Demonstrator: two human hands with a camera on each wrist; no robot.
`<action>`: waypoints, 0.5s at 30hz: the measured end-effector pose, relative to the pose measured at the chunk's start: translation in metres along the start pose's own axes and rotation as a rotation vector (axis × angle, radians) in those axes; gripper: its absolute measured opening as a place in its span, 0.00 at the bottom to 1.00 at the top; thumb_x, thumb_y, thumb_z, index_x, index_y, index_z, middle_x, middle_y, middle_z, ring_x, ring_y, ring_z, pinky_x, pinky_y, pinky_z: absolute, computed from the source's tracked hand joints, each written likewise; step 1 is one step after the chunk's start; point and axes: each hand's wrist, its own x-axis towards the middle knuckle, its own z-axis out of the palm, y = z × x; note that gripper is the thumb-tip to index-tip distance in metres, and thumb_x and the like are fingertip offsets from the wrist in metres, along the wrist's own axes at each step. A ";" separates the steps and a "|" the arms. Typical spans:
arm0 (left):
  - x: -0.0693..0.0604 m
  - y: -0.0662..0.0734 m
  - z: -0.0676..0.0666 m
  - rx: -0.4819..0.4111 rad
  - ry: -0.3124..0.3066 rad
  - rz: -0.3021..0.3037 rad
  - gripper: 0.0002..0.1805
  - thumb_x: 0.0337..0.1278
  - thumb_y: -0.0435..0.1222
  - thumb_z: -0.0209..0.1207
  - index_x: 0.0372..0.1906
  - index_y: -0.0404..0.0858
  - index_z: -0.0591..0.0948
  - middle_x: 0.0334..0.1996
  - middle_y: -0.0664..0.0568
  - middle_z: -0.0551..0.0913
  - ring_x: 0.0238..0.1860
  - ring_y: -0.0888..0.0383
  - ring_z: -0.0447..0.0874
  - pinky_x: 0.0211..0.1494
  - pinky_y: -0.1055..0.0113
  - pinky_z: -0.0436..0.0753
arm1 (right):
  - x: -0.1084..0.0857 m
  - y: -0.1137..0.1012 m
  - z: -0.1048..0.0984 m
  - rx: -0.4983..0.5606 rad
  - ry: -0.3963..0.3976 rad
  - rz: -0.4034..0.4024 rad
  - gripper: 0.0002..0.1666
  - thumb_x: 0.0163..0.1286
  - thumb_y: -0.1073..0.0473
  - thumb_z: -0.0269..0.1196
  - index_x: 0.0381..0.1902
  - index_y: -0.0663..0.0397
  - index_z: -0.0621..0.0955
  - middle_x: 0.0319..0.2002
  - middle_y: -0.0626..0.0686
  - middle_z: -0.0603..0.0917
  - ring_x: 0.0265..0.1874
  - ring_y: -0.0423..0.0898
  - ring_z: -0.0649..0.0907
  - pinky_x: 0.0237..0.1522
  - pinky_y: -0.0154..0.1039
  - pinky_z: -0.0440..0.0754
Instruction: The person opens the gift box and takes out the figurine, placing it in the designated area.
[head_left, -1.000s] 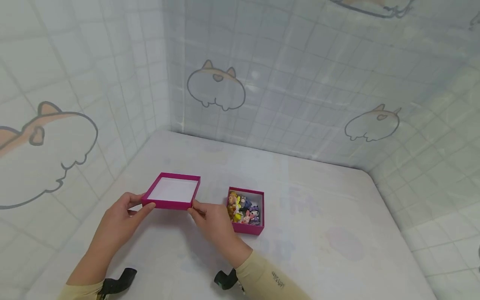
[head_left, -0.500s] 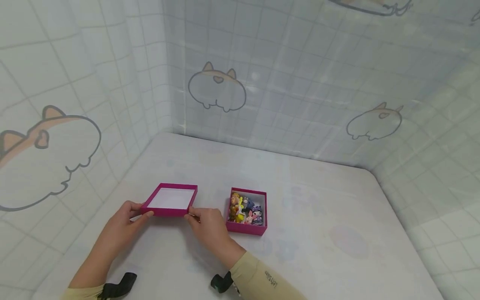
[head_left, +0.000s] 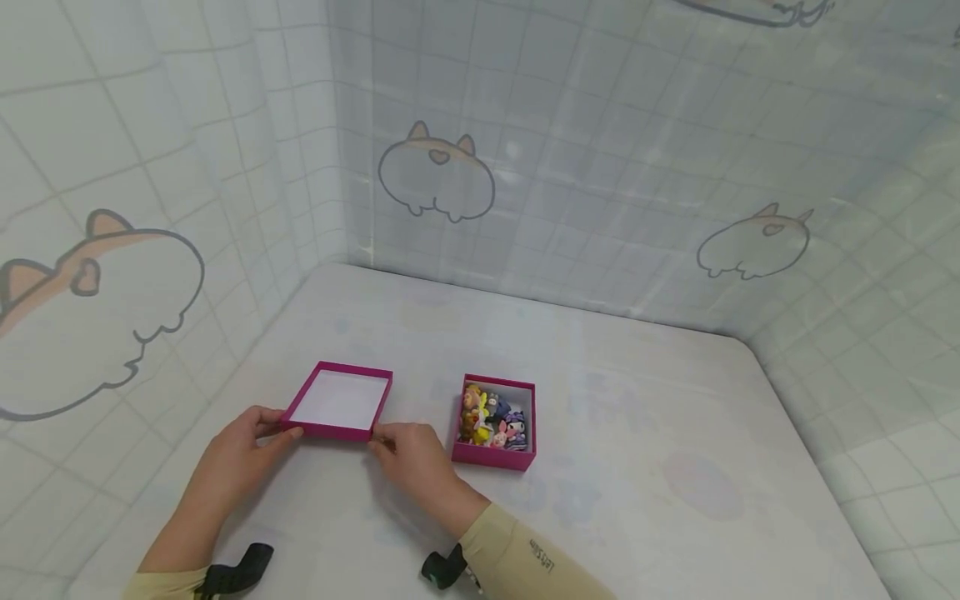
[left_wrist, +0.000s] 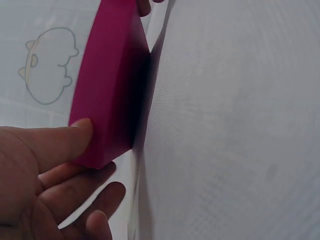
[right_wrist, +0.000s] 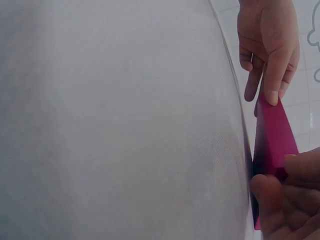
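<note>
A magenta box lid [head_left: 341,398] with a white inside faces up at the left of the table. My left hand [head_left: 238,458] pinches its near left corner, the thumb on the outer wall, as the left wrist view shows too. At the near right corner my right hand [head_left: 420,462] pinches the lid between thumb and fingers. In the left wrist view the lid's near edge [left_wrist: 107,85] is tilted up off the table, with dark shadow beneath. Right of the lid stands the matching magenta box [head_left: 495,457], holding several small cartoon figurines [head_left: 491,418].
The white table [head_left: 637,433] has faint pastel prints. Pale grid-patterned curtains [head_left: 570,167] with cartoon dog drawings enclose it at the back and both sides. Black wrist mounts [head_left: 238,571] sit on both forearms.
Both hands have lowered the lid towards the table and slightly nearer to me. Its far edge has dropped, and its inside shows more fully. The box of figurines has stayed in place.
</note>
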 end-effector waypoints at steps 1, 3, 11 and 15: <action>0.000 0.000 0.000 0.011 -0.001 -0.001 0.36 0.63 0.55 0.60 0.60 0.29 0.72 0.57 0.28 0.76 0.61 0.30 0.68 0.57 0.32 0.69 | 0.000 0.000 0.000 -0.006 -0.008 0.003 0.16 0.69 0.56 0.67 0.53 0.49 0.86 0.46 0.41 0.86 0.34 0.30 0.78 0.39 0.24 0.79; 0.001 0.000 0.001 0.029 -0.004 -0.006 0.35 0.63 0.54 0.61 0.61 0.29 0.72 0.56 0.28 0.76 0.60 0.30 0.68 0.57 0.32 0.69 | 0.000 0.000 0.000 -0.020 -0.024 0.014 0.18 0.68 0.56 0.67 0.56 0.51 0.85 0.49 0.42 0.85 0.37 0.31 0.79 0.42 0.25 0.80; 0.003 -0.002 0.001 0.073 -0.024 -0.050 0.37 0.61 0.52 0.63 0.65 0.29 0.71 0.54 0.28 0.76 0.55 0.32 0.73 0.53 0.35 0.74 | -0.001 0.000 0.003 -0.027 -0.094 0.061 0.24 0.69 0.51 0.66 0.60 0.54 0.82 0.50 0.45 0.79 0.44 0.33 0.77 0.46 0.28 0.79; 0.002 -0.003 0.000 0.082 -0.037 -0.047 0.37 0.61 0.51 0.63 0.65 0.28 0.71 0.52 0.28 0.77 0.51 0.33 0.75 0.50 0.37 0.76 | -0.002 0.000 0.006 -0.059 -0.107 0.073 0.26 0.69 0.49 0.65 0.61 0.54 0.80 0.48 0.45 0.78 0.41 0.33 0.76 0.43 0.27 0.77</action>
